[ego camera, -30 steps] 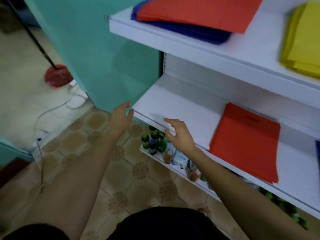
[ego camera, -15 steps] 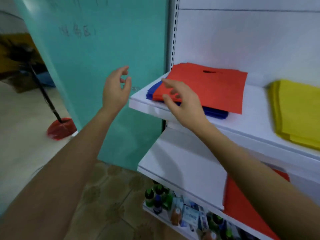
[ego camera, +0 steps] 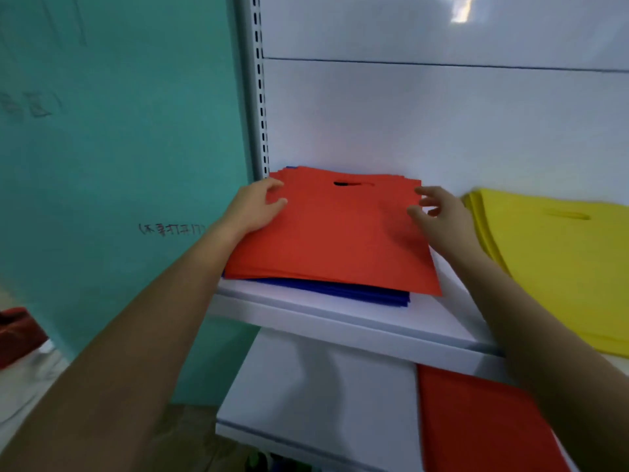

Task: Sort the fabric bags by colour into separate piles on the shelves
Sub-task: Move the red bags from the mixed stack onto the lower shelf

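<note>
A pile of red fabric bags [ego camera: 333, 240] lies on top of blue bags [ego camera: 367, 292] at the left end of the upper shelf [ego camera: 340, 321]. A yellow pile [ego camera: 551, 253] sits to its right. My left hand [ego camera: 253, 207] rests on the red pile's left edge, thumb and forefinger on the top bag. At the right edge is my right hand [ego camera: 439, 212], fingers spread and loosely bent, thumb touching the top bag. Another red bag pile [ego camera: 476, 420] lies on the lower shelf [ego camera: 306, 403], partly behind my right forearm.
A teal panel [ego camera: 136, 165] with writing stands left of the shelf's perforated upright [ego camera: 260, 114]. The white back wall [ego camera: 442, 124] closes the shelf behind the piles. A red object [ego camera: 18, 332] lies on the floor at far left.
The view has risen from the lower shelf to the upper one. Both hands came up and forward, and now sit at the two sides of the red pile.
</note>
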A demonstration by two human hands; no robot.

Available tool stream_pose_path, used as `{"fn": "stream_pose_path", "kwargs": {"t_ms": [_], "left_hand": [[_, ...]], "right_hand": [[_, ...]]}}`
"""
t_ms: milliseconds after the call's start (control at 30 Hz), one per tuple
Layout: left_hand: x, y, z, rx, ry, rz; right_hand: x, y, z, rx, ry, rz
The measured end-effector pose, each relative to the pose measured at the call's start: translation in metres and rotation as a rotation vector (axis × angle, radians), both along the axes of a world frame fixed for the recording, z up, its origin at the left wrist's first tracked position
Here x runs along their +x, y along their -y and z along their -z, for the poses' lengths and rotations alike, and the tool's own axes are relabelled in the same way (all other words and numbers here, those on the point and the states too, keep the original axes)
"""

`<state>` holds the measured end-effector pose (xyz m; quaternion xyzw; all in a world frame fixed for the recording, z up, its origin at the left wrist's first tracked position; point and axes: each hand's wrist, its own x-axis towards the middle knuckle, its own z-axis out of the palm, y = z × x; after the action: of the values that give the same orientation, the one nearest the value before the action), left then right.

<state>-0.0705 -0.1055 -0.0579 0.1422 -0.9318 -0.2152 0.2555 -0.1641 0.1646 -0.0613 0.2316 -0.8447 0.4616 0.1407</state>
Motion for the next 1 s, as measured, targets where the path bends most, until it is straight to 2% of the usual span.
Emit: {"fn": "stream_pose_path", "kwargs": {"t_ms": [133,233,400,533,867,1000], "left_hand": [[-0.018,0.014,0.006,0.045,0.1,-0.005],[-0.026,0.02,0.009,0.094,0.116,0.016],[-0.028,0.018,0.012,-0.009,0.115,0.027],[-0.026,0.016,0.012,0.029,0.123,0.053],[-0.021,0.016,0.01,0.217,-0.085,0.244],[-0.016,0.012,0.005,0.215,-0.195,0.259]], "right_hand": [[-0.011,0.0,0.013,0.11,0.12,0.075],[-0.014,0.001,0.02,0.096,0.177,0.081],[-0.015,-0.001,0.022,0.099,0.118,0.078],[-0.011,-0.002,0.023,0.136,0.005,0.084],[-0.002,-0.002,0.021,0.17,-0.182,0.028],[0.004,-0.003,0.013,0.104,-0.156,0.064]]}}
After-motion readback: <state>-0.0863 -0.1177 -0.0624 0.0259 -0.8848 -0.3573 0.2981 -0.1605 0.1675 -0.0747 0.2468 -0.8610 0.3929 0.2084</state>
